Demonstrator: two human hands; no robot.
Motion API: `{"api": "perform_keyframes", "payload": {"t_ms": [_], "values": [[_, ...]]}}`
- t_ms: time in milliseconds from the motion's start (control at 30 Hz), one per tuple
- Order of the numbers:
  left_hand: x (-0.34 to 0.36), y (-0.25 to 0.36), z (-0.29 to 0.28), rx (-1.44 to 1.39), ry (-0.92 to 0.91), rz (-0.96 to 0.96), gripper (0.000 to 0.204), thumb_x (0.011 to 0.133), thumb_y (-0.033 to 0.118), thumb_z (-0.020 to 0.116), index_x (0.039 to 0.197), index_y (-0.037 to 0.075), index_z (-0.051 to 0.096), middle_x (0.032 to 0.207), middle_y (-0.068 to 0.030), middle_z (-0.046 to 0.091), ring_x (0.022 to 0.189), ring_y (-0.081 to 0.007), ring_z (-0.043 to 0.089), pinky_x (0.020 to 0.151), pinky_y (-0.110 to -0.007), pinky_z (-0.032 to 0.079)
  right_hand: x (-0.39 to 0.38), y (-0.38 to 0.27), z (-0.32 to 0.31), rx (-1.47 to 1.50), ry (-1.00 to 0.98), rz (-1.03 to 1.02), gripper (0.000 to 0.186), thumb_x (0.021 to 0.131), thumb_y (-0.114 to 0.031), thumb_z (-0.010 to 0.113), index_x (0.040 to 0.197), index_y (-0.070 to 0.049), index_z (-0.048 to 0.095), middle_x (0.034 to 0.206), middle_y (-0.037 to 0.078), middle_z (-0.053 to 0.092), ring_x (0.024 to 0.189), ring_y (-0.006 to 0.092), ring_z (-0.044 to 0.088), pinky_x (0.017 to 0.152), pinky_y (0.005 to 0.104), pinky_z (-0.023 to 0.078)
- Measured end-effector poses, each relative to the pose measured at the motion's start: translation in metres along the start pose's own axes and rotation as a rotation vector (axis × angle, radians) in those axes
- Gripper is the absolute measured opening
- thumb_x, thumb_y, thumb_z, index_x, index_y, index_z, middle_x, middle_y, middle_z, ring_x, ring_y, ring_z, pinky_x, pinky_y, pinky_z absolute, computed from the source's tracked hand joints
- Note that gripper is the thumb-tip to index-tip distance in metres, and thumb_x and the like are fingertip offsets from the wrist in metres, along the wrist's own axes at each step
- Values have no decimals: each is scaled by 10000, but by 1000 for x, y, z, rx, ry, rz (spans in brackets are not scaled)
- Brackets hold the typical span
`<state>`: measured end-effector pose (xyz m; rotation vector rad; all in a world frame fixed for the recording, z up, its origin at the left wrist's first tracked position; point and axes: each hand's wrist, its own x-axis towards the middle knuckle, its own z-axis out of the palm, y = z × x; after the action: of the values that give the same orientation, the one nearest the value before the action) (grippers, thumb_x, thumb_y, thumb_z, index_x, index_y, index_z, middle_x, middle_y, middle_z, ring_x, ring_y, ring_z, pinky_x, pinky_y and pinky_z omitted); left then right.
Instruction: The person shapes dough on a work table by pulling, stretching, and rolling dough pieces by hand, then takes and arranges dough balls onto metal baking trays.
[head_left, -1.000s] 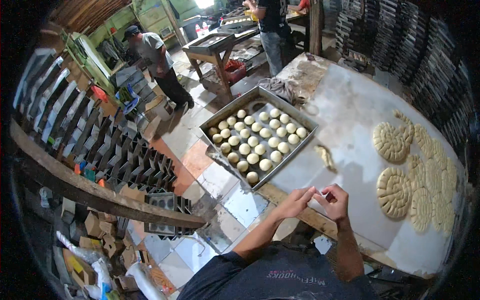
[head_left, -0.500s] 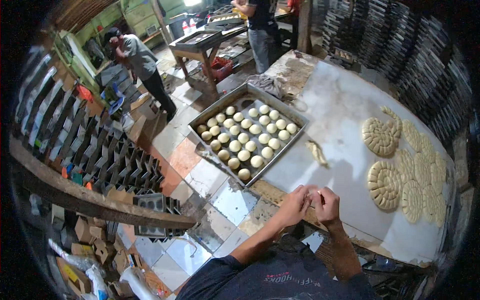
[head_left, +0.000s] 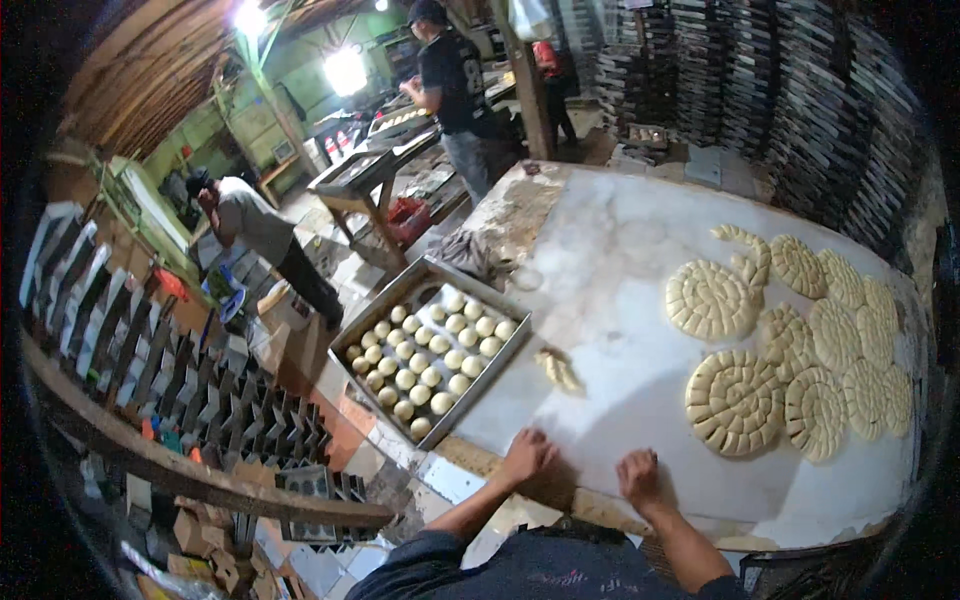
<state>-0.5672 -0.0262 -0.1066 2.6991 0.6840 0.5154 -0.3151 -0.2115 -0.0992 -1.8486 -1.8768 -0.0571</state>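
Note:
Just above the near edge of the white-topped table (head_left: 590,430), my left hand (head_left: 528,456) has its fingers loosely bent and apart, holding nothing I can see. To its right, my right hand (head_left: 638,480) is curled closed, with a small dark thing at the fingers too small to name. Beyond my left hand lies a small twisted piece of dough (head_left: 560,371). On the right of the tabletop rest several flat coiled dough rounds, scored into segments; the nearest large coil (head_left: 735,402) is closest to my right hand. A loose dough strip (head_left: 740,237) bends beside another coil (head_left: 712,300).
A metal tray (head_left: 487,372) of dough balls (head_left: 419,428) sits at the table's left edge, by a crumpled cloth (head_left: 460,253). Stacked trays stand left and far right. A wooden beam (head_left: 200,470) crosses the lower left. Two people (head_left: 455,85) are farther back, one beside a wooden table (head_left: 350,180).
My hands were together near the table edge and have moved apart, left hand to the left. The view has tilted up, showing more of the room.

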Motion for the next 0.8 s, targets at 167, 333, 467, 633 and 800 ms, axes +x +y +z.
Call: {"api": "perform_keyframes", "payload": {"t_ms": [167,333,467,633,800], "values": [[2,-32,-32,62,-6,-29,421,745,297,668,1131,138,609,1143,-107,551,1068,-340,488,906,-457,408,-15,33,-66,4,-97,-167,234,795,-280,659,838,-61,587,932,133,535,916,339,519,926,529,370],[118,20,-23,-63,315,-302,291,780,295,701,946,88,583,944,-137,584,916,-357,522,810,-443,435,84,10,-44,65,-46,160,322,828,-287,602,914,21,559,955,183,532,1020,359,480,1084,527,269],[113,58,17,-151,245,-304,248,788,260,694,917,78,585,889,-135,598,875,-353,540,788,-414,457,61,-19,-9,71,-60,-53,289,819,-246,584,917,25,578,961,186,569,962,355,521,1052,501,333],[-2,-13,17,-156,11,-109,194,796,177,654,961,82,620,1067,-115,615,1055,-340,558,914,-429,433,28,39,-47,19,-580,-395,187,797,-145,562,861,28,592,921,209,566,956,348,529,985,463,402],[93,-15,-14,76,252,-210,269,767,173,658,1016,88,602,1025,-125,606,991,-372,514,861,-463,416,100,51,-25,108,25,73,193,752,-122,568,877,24,554,927,182,562,941,373,525,1037,520,361]]}}
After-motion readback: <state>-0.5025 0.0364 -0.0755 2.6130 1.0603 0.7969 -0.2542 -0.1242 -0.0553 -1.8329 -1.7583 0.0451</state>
